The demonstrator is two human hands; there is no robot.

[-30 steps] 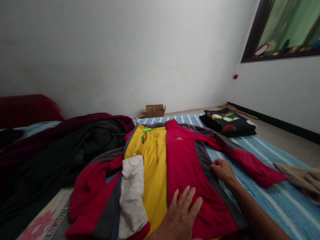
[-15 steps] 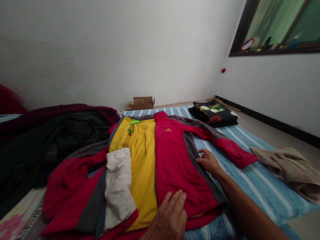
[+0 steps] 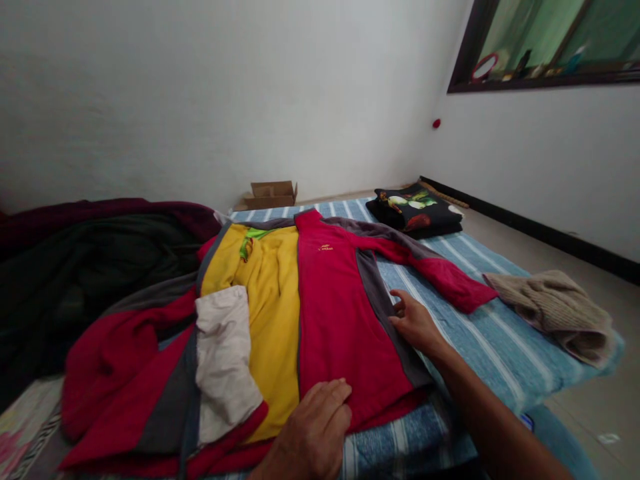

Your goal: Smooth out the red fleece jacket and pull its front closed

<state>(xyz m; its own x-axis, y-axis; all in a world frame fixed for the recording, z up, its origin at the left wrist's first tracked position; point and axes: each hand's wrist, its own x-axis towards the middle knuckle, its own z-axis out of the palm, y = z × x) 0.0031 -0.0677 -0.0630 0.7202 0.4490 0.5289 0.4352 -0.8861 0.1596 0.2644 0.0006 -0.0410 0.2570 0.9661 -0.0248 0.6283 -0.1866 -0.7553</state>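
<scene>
A red jacket (image 3: pixel 345 313) with grey side panels and a yellow lining lies open on a blue striped mattress (image 3: pixel 500 347). My left hand (image 3: pixel 315 427) rests palm down on the jacket's lower hem, fingers curled. My right hand (image 3: pixel 413 320) lies on the grey side panel at the jacket's right edge, fingers pinching the fabric. The jacket's right sleeve (image 3: pixel 450 280) stretches out over the mattress. A white pocket lining (image 3: pixel 223 360) shows on the open left half.
A heap of dark maroon and black clothes (image 3: pixel 95 267) lies at the left. A folded black printed garment (image 3: pixel 415 210) sits at the mattress's far end, a beige knit (image 3: pixel 555 310) at its right edge. A cardboard box (image 3: pixel 270 193) stands by the wall.
The view has swung right and down. My left hand has slid down to the hem and its fingers have curled. My right hand stays on the grey side panel.
</scene>
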